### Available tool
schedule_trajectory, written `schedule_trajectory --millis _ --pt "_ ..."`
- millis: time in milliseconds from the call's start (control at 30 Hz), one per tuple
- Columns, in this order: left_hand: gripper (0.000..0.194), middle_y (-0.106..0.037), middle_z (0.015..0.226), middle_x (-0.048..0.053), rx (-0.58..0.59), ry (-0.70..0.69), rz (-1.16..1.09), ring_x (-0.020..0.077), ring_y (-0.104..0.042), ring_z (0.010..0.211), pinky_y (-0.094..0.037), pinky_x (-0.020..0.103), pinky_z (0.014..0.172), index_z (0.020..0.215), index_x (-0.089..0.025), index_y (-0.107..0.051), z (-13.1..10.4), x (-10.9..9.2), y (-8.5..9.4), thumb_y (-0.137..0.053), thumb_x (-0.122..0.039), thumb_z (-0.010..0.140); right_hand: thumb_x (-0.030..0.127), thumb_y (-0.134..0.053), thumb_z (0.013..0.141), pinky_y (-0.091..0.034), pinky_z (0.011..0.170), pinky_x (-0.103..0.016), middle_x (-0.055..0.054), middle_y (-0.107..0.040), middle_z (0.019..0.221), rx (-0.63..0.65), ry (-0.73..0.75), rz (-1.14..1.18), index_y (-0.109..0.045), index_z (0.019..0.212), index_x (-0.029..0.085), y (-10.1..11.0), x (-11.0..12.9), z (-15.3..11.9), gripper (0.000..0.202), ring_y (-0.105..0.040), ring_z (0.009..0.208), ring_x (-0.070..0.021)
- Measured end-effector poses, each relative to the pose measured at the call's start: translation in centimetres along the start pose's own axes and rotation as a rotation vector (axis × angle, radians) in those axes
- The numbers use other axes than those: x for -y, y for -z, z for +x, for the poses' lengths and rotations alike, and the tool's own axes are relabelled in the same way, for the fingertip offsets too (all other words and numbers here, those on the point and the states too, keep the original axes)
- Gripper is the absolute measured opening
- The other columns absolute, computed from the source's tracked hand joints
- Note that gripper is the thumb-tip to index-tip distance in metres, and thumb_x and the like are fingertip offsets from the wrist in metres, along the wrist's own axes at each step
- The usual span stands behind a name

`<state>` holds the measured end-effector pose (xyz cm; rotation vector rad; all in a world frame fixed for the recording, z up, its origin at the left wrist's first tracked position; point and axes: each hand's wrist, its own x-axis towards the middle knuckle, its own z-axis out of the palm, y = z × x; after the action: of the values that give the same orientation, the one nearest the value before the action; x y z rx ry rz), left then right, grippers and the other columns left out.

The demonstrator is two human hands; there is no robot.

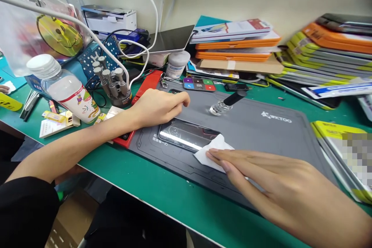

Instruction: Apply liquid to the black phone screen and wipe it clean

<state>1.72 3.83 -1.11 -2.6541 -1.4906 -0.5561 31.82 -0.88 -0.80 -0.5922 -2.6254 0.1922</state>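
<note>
A phone (188,135) lies flat on a grey work mat (261,131), its dark glossy screen facing up and reflecting light. My right hand (279,178) presses a folded white wipe (213,151) over the phone's right end, fingers together and stretched along it. Just beyond the phone's left end, my left hand (161,105) rests with its fingers curled; whatever may be under them is hidden. Behind the phone stands a small clear glass bottle (220,107) with a tall black cap, partly blurred.
Tools in a round holder (112,85), a labelled plastic bottle (68,93) and a red tool (147,87) are at left. A white tub (177,64) stands behind. Stacked boxes (235,42) line the wall; more packages (340,151) lie at right. A white cable (95,37) hangs across the left.
</note>
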Motion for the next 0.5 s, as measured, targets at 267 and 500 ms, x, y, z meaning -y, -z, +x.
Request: schedule_trajectory --millis 267,500 --pt "0.03 -0.074 0.07 -0.001 0.01 0.027 0.051 0.0192 -0.072 0.067 -0.031 0.029 0.056 0.118 -0.025 -0.071 0.3 -0.2 0.1 -0.042 -0.028 0.108 0.018 -0.052 0.107 -0.068 0.105 -0.05 -0.007 -0.083 0.125 -0.019 0.075 -0.091 -0.072 0.131 0.019 -1.0 -0.2 1.1 0.031 -0.076 0.123 -0.0347" --pt "0.031 -0.076 0.078 0.0 0.095 0.06 0.038 0.0192 -0.07 0.065 -0.032 0.03 0.056 0.123 -0.022 -0.064 -0.1 -0.9 1.3 -0.036 -0.025 0.109 0.022 -0.051 0.108 -0.071 0.095 -0.056 -0.004 -0.077 0.138 -0.038 0.023 -0.168 -0.042 0.168 0.032 -3.4 -2.5 -0.4 0.062 -0.074 0.124 -0.0383"
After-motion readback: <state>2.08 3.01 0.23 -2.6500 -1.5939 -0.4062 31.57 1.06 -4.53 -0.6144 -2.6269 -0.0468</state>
